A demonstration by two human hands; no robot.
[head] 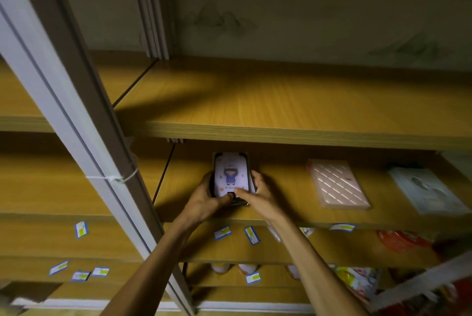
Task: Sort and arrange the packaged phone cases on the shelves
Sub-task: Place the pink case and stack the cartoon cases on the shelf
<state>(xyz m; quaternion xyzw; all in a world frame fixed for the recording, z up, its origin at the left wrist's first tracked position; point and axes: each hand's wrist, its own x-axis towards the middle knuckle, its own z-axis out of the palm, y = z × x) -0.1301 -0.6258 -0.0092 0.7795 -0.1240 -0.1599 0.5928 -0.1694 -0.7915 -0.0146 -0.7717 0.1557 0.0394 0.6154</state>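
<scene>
currently both hands are on one packaged phone case (231,175), a pale lilac one with a small cartoon figure in purple printed on it; it sits on top of a small stack of darker packages on the middle shelf (286,203), toward that shelf's left end and just right of the grey upright post (76,116); left hand (208,194) grips the left edge of the stack, fingers curled round the side, thumb laid over the near end of the top case; right hand (258,193) grips the right edge, thumb pressed onto the near end beside the other thumb; the two thumbs are almost touching; further right on the same shelf lies a pink package with diagonal white stripes (337,182), flat, apart from the held stack; right again, near the frame's edge, lies a white package with a faint grey print (426,190), also flat; upper shelf (281,101) is a bare wooden board; blue and yellow price labels (251,234) are stuck along the front edges of the lower shelves; red and yellow packaged goods (401,239) show on the lower right shelves, too blurred to identify; a white tie (120,177) is wrapped round the post.
</scene>
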